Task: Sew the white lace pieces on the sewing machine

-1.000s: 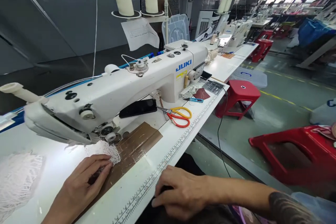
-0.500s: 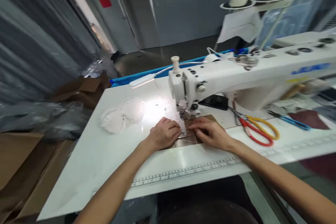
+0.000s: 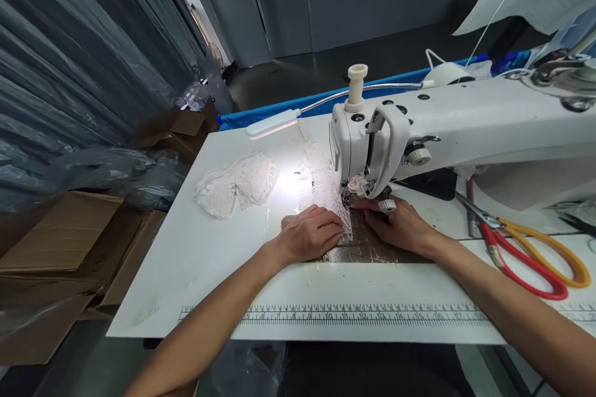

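White lace fabric (image 3: pixel 323 183) runs under the needle area of a white sewing machine (image 3: pixel 356 146). My left hand (image 3: pixel 313 232) presses on the lace's near part, its fingers curled together over the edge. To the right of the presser foot, my right hand (image 3: pixel 403 226) has its thumb and fingers drawn together. Its fingertips reach in beside the foot, and the machine's knob partly covers them, so what they pinch is hidden. Both hands rest around a shiny brown plate (image 3: pixel 367 251) on the white table (image 3: pixel 223 273).
A white lace piece with two cups (image 3: pixel 237 186) lies left. A lit lamp (image 3: pixel 274 124) shines over the table. Scissors with red and yellow handles (image 3: pixel 535 254) lie right, near a dark phone (image 3: pixel 431 185). A printed ruler (image 3: pixel 354 315) follows the front edge. Cardboard boxes (image 3: pixel 65 229) stand left.
The view has come closer and tilted down. My right fingers have moved in nearer the presser foot. My left hand stays on the lace.
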The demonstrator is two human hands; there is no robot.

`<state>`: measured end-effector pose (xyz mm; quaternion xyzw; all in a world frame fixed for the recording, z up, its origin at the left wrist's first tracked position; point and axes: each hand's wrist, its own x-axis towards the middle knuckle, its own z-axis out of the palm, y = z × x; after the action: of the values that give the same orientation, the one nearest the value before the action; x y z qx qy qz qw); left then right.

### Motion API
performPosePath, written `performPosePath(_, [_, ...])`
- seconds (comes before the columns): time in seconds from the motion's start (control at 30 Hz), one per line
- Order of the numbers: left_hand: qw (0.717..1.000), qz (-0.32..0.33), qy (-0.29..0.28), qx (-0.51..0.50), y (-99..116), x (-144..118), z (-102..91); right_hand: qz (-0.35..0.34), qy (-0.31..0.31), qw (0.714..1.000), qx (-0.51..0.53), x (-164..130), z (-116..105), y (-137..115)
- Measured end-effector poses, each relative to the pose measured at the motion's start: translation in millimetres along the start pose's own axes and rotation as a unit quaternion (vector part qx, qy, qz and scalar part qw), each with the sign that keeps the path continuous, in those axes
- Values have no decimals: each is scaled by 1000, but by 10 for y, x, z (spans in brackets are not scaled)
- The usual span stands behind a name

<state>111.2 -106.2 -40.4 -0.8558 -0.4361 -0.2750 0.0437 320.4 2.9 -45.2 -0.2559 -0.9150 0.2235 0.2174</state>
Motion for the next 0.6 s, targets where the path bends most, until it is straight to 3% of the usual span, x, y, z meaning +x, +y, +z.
performPosePath(0.2, [999,29,4,35,3,2,-19,-19,-55,993,-102,-36,6,-41])
performPosePath(0.37, [999,31,11,37,13,18,-39,-50,-46,991,-115,-30,17,-35])
performPosePath(0.6, [997,43,-13,65,-2,3,-27,-33,-61,991,-113,-39,24,-28])
